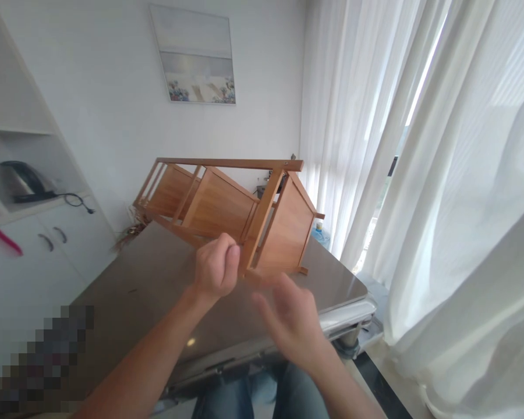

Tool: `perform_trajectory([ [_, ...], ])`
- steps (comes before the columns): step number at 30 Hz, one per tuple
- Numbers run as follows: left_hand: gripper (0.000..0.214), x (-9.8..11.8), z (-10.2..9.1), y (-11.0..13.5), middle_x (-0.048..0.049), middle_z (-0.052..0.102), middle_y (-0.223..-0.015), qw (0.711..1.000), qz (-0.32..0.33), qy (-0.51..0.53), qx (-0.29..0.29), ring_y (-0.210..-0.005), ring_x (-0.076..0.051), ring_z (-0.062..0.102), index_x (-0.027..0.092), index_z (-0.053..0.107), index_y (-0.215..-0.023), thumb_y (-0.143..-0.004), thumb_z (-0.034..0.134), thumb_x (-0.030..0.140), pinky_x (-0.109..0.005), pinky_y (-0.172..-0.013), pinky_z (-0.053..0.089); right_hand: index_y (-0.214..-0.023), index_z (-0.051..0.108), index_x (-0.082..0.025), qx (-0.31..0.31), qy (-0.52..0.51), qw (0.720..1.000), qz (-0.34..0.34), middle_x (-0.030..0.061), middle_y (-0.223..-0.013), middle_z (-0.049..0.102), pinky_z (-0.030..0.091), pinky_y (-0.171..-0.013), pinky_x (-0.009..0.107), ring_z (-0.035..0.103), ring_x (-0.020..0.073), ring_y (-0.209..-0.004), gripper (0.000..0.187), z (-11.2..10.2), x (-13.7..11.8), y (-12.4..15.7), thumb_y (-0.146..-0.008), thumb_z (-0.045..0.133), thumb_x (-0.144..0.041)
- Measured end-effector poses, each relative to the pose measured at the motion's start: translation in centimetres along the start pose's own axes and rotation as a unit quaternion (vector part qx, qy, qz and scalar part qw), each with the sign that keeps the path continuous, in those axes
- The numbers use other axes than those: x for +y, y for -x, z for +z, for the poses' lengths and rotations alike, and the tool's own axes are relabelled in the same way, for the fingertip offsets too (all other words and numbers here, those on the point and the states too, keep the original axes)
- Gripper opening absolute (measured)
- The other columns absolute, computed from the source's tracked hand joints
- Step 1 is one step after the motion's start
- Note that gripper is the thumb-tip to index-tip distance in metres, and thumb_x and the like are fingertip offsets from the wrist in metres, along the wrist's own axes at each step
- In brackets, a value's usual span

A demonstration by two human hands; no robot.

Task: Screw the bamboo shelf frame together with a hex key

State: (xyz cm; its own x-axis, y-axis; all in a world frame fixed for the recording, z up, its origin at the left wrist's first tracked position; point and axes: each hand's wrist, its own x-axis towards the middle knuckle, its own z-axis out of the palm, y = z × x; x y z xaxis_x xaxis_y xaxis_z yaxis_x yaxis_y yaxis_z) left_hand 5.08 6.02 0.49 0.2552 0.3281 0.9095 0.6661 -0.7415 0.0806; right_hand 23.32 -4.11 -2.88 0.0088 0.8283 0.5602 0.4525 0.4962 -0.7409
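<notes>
A wooden shelf rack [220, 203] with slatted sides lies tipped on its side on the grey table [157, 273]. My left hand [216, 267] is closed around the rack's near frame bar, fingers curled over it. Just below the rack's near end hovers my right hand [290, 320], fingers stretched and apart, holding nothing and slightly blurred.
White cupboards [30, 244] with a kettle [21, 181] and a cable stand at the left. A framed picture [195, 55] hangs on the back wall. White curtains [441, 174] fill the right side. The table's metal edge [349, 317] is near my knees.
</notes>
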Motion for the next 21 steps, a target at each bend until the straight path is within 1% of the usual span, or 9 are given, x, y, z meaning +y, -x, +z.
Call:
perform_trajectory([
  [3, 0.024, 0.1, 0.1, -3.0, 0.0025, 0.049, -0.059, 1.0, -0.001, 0.012, -0.009, -0.053, -0.017, 0.05, 0.024, 0.044, -0.08, -0.102, 0.037, 0.026, -0.03, -0.057, 0.032, -0.103, 0.068, -0.024, 0.056, 0.029, 0.998, -0.019, -0.01, -0.053, 0.036, 0.028, -0.052, 0.024, 0.034, 0.0101, -0.047, 0.024, -1.5, 0.5, -1.7, -0.09, 0.071, -0.043],
  [5, 0.024, 0.1, 0.2, -4.3, 0.0029, 0.048, -0.058, 1.0, 0.007, 0.017, -0.02, -0.051, -0.017, 0.049, 0.024, 0.043, -0.079, -0.103, 0.035, 0.026, -0.03, -0.056, 0.032, -0.109, 0.068, -0.023, 0.082, 0.04, 0.995, -0.032, -0.0106, -0.052, 0.035, 0.028, -0.052, 0.024, 0.032, 0.0102, -0.047, 0.028, -2.2, 0.7, -2.8, -0.089, 0.073, -0.043],
  [8, 0.026, -0.1, 0.3, -5.2, 0.0027, 0.048, -0.057, 0.999, 0.024, 0.015, -0.024, -0.051, -0.016, 0.05, 0.024, 0.043, -0.078, -0.103, 0.034, 0.027, -0.029, -0.056, 0.032, -0.116, 0.07, -0.023, 0.092, 0.058, 0.993, -0.043, -0.01, -0.053, 0.036, 0.03, -0.053, 0.024, 0.033, 0.0106, -0.048, 0.035, -2.7, 1.2, -4.0, -0.089, 0.073, -0.045],
  [10, 0.027, -0.5, 0.2, -5.5, 0.0032, 0.046, -0.056, 0.999, 0.031, 0.021, -0.012, -0.05, -0.015, 0.048, 0.024, 0.043, -0.077, -0.103, 0.034, 0.027, -0.029, -0.055, 0.032, -0.116, 0.072, -0.023, 0.089, 0.072, 0.993, -0.04, -0.0093, -0.054, 0.038, 0.031, -0.054, 0.024, 0.034, 0.0108, -0.049, 0.036, -2.7, 2.1, -4.4, -0.089, 0.073, -0.047],
  [12, 0.027, -1.1, -0.1, -5.9, 0.0037, 0.044, -0.056, 0.999, 0.032, 0.034, 0.005, -0.049, -0.015, 0.045, 0.024, 0.042, -0.076, -0.102, 0.035, 0.027, -0.028, -0.054, 0.032, -0.112, 0.072, -0.023, 0.095, 0.074, 0.993, -0.02, -0.0096, -0.054, 0.036, 0.031, -0.054, 0.024, 0.034, 0.0108, -0.049, 0.035, -2.6, 3.4, -4.4, -0.088, 0.073, -0.049],
  [15, 0.027, -2.4, -0.7, -6.7, 0.0032, 0.047, -0.058, 0.997, 0.02, 0.066, 0.02, -0.05, -0.014, 0.046, 0.023, 0.044, -0.075, -0.101, 0.039, 0.025, -0.028, -0.055, 0.034, -0.103, 0.071, -0.022, 0.112, 0.048, 0.992, 0.039, -0.0101, -0.052, 0.033, 0.031, -0.053, 0.024, 0.033, 0.0111, -0.048, 0.033, -2.2, 6.4, -3.7, -0.09, 0.07, -0.052],
  [16, 0.027, -2.8, -0.9, -7.0, 0.0029, 0.048, -0.059, 0.997, 0.016, 0.078, 0.022, -0.051, -0.013, 0.047, 0.022, 0.045, -0.075, -0.101, 0.039, 0.025, -0.027, -0.056, 0.035, -0.101, 0.07, -0.021, 0.117, 0.037, 0.99, 0.064, -0.0088, -0.053, 0.038, 0.033, -0.054, 0.024, 0.036, 0.0117, -0.049, 0.033, -2.1, 7.4, -3.4, -0.093, 0.065, -0.053],
  [18, 0.028, -3.6, -1.1, -7.4, 0.003, 0.049, -0.06, 0.995, 0.018, 0.097, 0.022, -0.052, -0.012, 0.047, 0.022, 0.046, -0.074, -0.101, 0.04, 0.025, -0.026, -0.056, 0.036, -0.098, 0.071, -0.021, 0.132, 0.022, 0.985, 0.11, -0.0033, -0.06, 0.051, 0.038, -0.06, 0.026, 0.048, 0.0145, -0.056, 0.041, -1.8, 9.2, -2.6, -0.101, 0.05, -0.056],
  [21, 0.029, -4.7, -1.1, -7.3, 0.003, 0.05, -0.062, 0.993, 0.029, 0.112, 0.023, -0.053, -0.011, 0.047, 0.021, 0.047, -0.074, -0.102, 0.04, 0.025, -0.025, -0.057, 0.035, -0.096, 0.072, -0.02, 0.155, 0.02, 0.976, 0.154, 0.0006, -0.064, 0.056, 0.042, -0.064, 0.028, 0.055, 0.018, -0.063, 0.053, -1.6, 11.3, -1.4, -0.105, 0.037, -0.058],
])
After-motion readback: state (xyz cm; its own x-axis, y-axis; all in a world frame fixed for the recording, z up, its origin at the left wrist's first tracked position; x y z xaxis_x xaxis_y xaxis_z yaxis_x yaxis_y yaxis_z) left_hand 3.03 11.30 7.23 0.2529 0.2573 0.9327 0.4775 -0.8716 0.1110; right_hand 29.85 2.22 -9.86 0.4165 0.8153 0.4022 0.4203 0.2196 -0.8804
